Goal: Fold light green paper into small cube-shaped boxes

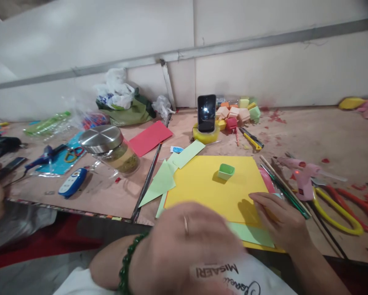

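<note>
The left hand (190, 248) has a gold ring (186, 224) and round green wrist beads (126, 262). The white shirt (262, 272) has black letters (217, 270).

Bare yellow sheet (196, 180) rings small green box (226, 172), lane to it open between left hand (190, 241) and right hand (279, 219); phone (206, 113) on tape roll (202, 137) stands behind; glue gun (303, 174), yellow scissor handle (340, 227) crowd right; jar (122, 155) bars left
</note>
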`<control>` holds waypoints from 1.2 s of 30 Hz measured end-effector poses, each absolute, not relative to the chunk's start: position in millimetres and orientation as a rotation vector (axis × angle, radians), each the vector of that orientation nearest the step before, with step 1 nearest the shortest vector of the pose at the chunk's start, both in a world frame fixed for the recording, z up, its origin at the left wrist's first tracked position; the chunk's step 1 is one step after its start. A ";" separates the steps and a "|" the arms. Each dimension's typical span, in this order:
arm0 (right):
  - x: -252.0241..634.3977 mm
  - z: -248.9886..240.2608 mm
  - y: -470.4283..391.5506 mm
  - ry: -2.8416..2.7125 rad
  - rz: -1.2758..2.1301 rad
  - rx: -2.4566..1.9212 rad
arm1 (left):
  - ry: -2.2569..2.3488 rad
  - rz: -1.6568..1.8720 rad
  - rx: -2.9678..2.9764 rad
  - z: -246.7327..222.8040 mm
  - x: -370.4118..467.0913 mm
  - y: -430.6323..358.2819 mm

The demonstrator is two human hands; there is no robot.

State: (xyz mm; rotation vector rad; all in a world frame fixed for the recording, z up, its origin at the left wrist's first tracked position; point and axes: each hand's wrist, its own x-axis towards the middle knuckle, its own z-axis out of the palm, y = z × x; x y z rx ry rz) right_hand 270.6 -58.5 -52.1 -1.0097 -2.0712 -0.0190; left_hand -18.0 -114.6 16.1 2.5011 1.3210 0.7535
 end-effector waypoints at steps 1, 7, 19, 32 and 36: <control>271.6 -52.3 -58.8 -2.069 -0.009 -1.011 | 1.514 0.638 2.482 19.1 -17.3 -105.9; 272.3 -51.8 -58.6 -2.093 0.038 -1.001 | 2.338 -0.200 2.156 1.8 -38.4 -70.4; 258.0 -27.8 -73.9 -2.025 -0.103 -0.982 | 2.020 0.862 2.303 11.5 -34.2 -95.4; 215.0 -13.8 -88.9 -2.228 -0.166 -0.733 | 1.896 0.980 2.113 -10.9 21.4 -82.8; 208.9 -7.5 -90.4 -2.267 -0.231 -0.592 | 1.970 0.515 2.304 -17.8 26.8 -84.2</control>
